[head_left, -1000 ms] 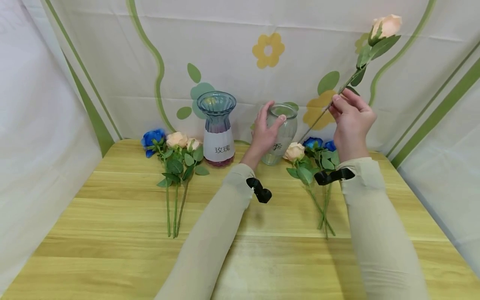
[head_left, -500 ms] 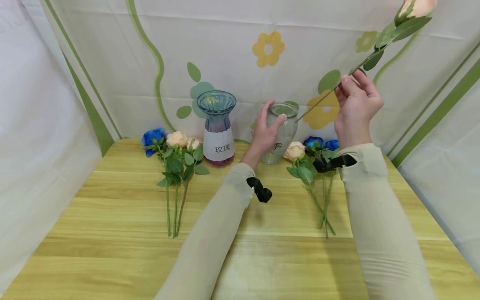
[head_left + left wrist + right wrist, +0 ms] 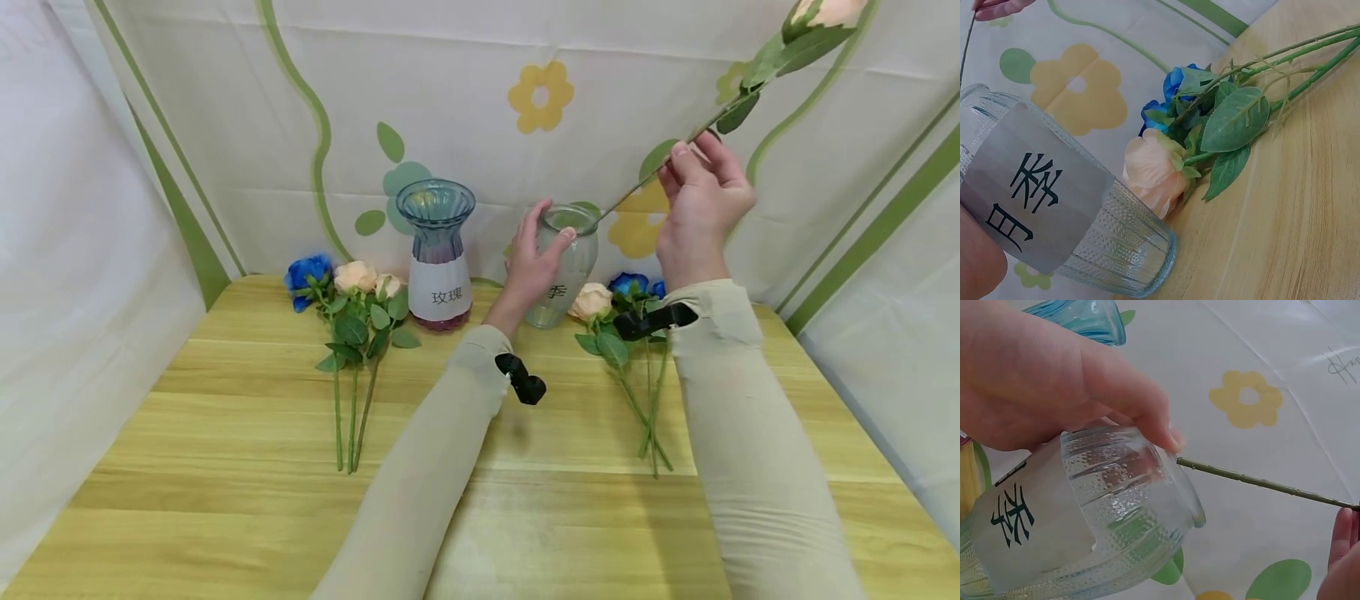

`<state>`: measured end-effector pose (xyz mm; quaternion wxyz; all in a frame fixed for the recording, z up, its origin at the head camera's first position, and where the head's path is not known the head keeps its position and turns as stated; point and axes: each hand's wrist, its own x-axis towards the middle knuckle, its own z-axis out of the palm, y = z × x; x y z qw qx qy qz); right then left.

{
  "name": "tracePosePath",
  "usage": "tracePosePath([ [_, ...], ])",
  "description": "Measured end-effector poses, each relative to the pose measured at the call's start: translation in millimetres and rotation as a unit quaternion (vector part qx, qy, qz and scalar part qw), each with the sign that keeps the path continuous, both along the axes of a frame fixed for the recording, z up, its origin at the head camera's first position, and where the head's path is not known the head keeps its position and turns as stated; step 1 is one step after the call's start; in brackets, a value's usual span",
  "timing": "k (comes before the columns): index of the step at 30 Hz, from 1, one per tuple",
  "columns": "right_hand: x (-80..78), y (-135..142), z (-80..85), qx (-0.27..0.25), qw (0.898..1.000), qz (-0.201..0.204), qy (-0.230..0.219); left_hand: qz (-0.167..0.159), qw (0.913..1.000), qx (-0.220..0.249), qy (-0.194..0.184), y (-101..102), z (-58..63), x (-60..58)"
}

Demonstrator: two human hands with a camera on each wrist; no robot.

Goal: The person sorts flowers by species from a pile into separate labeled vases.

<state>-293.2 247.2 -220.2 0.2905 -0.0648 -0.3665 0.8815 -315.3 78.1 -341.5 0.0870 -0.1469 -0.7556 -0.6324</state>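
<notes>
My left hand (image 3: 531, 271) grips the upper part of a clear glass vase (image 3: 577, 267), thumb and fingers at its rim. A white label with dark characters is on this vase, plain in the left wrist view. My right hand (image 3: 705, 200) pinches the stem of a peach rose (image 3: 828, 12), whose bloom is cut off at the top of the head view. The stem (image 3: 1260, 481) slopes down to the left, its cut end at the vase's mouth near my left thumb. Whether the end is inside the rim I cannot tell.
A blue-and-purple glass vase (image 3: 437, 242) with a labelled white band stands left of the clear one. Blue and peach roses lie in two groups, left (image 3: 352, 329) and right (image 3: 611, 346), on the wooden table (image 3: 225, 517). A printed curtain (image 3: 600, 50) hangs behind.
My right hand has risen with the peach rose, then shifted slightly left, bringing the stem's lower end up from beside the vase to its mouth. The left hand stays on the vase.
</notes>
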Motion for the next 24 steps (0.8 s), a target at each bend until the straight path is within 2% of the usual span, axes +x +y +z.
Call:
tracePosePath([
  [8, -2.1, -2.8, -5.8, -0.001, 1.0, -0.023, 0.004, -0.004, 1.0, 0.0, -0.001, 1.0, 0.7, 0.7],
  [16, -5.9, -6.1, -26.8, 0.029, 0.999, -0.035, -0.023, -0.003, 1.0, -0.004, -0.001, 1.8, 0.6, 0.6],
  [24, -8.7, -15.7, -47.1, 0.057, 0.998, -0.033, -0.02, 0.004, 1.0, -0.009, -0.001, 2.3, 0.8, 2.2],
])
